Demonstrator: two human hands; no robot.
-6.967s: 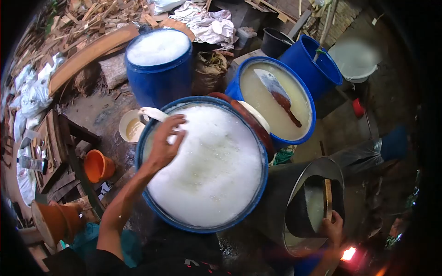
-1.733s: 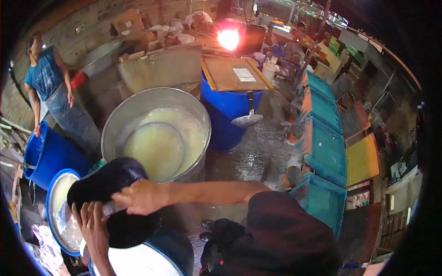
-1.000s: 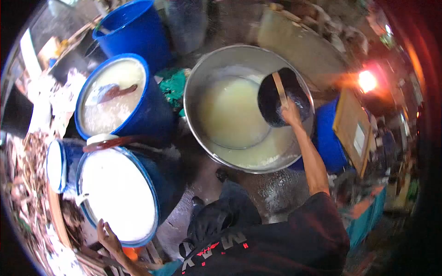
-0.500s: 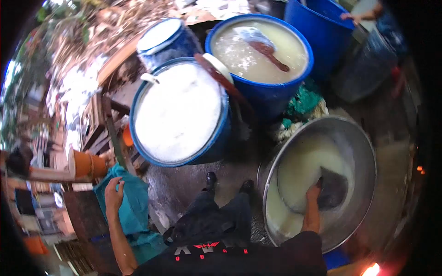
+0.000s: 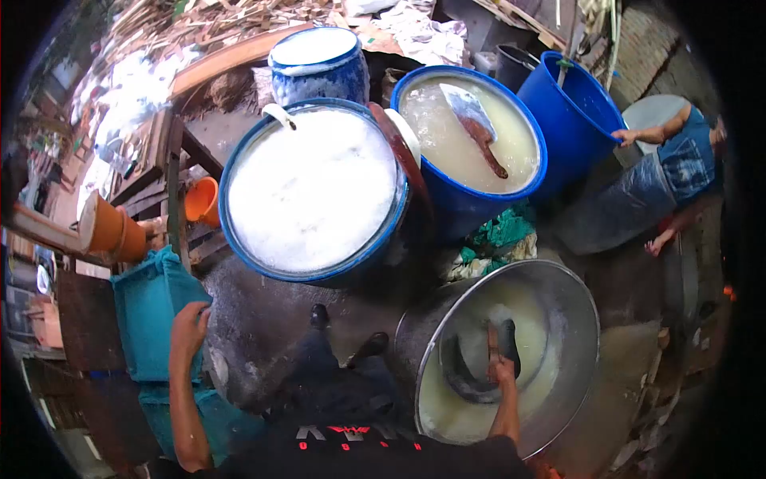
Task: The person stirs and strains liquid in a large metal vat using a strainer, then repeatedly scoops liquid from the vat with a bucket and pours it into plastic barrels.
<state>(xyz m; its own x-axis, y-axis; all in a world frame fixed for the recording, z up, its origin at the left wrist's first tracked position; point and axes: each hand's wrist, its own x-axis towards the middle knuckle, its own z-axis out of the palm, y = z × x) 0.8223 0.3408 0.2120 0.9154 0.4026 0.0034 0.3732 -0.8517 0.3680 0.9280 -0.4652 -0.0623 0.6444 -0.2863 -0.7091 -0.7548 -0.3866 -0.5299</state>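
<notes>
My right hand (image 5: 501,370) reaches into a large metal vat (image 5: 589,327) of cloudy, pale yellow liquid. Its fingers are closed on a dark scoop (image 5: 508,349), whose blade is turned nearly edge-on; a curved dark shape in the liquid beside it may be its shadow or reflection. Over on the left, my left hand (image 5: 190,327) hangs in the air above the edge of a teal container (image 5: 148,307). Its fingers are loosely bent and apart, with nothing visible in them.
A blue drum full of white foam (image 5: 315,191) stands ahead. Beside it, another blue drum (image 5: 538,152) of cloudy liquid holds a ladle-like tool (image 5: 479,132). Further right are a blue barrel (image 5: 550,96) and another person (image 5: 686,152). Orange buckets (image 5: 202,199) are at left.
My right hand has turned the scoop from broad side up to nearly edge-on and shifted it within the vat. My left hand stays raised at the left. The view has swung somewhat.
</notes>
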